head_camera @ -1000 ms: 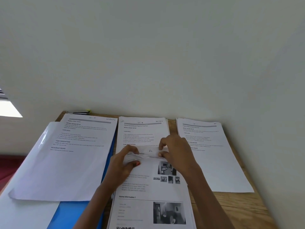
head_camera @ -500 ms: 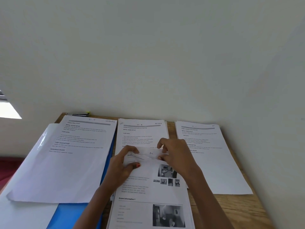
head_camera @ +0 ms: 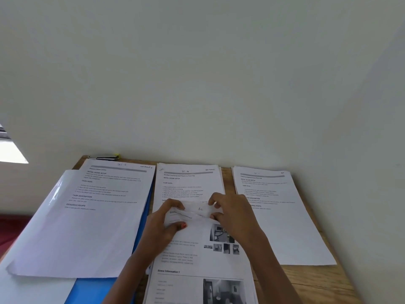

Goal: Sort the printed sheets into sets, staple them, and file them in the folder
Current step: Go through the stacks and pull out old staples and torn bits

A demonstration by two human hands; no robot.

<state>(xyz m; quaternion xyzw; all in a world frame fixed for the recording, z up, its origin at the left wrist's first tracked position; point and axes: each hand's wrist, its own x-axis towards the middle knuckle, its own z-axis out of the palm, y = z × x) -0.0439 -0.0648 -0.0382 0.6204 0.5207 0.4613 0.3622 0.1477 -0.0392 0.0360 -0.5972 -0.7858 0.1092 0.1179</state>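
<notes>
I log: wooden table [head_camera: 311, 279]; three paper stacks; left hand [head_camera: 163, 227] and right hand [head_camera: 235, 216] pinching the curled top edge of the front sheet [head_camera: 197, 257]; middle stack [head_camera: 189, 183] just beyond my fingertips [head_camera: 211, 201]; blue folder [head_camera: 92, 290] left of them.

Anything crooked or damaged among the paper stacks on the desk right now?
Yes. The top edge of the front sheet is curled back between the left hand and right hand. The left pile lies skewed over the blue folder.
</notes>
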